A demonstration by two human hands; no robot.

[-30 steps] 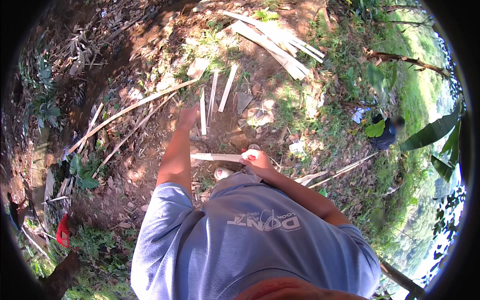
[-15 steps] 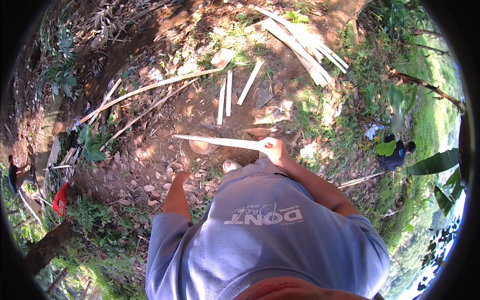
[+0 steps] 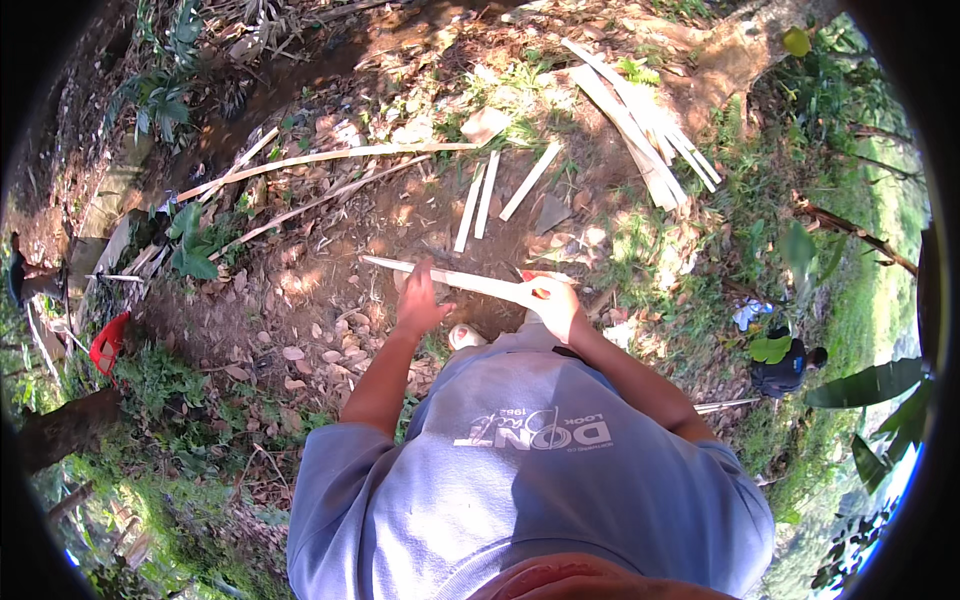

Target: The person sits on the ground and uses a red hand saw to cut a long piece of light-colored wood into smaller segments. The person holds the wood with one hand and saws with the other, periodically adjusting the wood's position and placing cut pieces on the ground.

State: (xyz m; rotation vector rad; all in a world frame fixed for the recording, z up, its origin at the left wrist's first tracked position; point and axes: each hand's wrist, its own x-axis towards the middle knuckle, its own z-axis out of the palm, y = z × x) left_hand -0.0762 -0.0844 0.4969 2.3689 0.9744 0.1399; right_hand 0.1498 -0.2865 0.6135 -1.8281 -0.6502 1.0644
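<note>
A long pale strip (image 3: 480, 284), which looks like split wood or bamboo and tapers toward its left end, lies crosswise in front of my body. My right hand (image 3: 556, 306) is closed around its wider right end. A small dark and reddish bit shows by those fingers, too small to make out. My left hand (image 3: 420, 302) is at the strip's left part, fingers stretched up over it and thumb apart. Whether it touches the strip I cannot tell. Beyond the strip, several short pale slats (image 3: 486, 194) lie on the brown soil.
A pile of longer pale slats (image 3: 630, 125) lies at the far right, near a tree base (image 3: 745, 50). A long thin pole (image 3: 320, 157) stretches across the far left. A red object (image 3: 108, 343) sits at left. A person in dark clothes (image 3: 780, 365) is at right, another (image 3: 20, 275) at far left.
My left hand has risen from low beside my body to the strip's left part. My right hand still grips the strip, now slightly farther right. The whole view has shifted a little.
</note>
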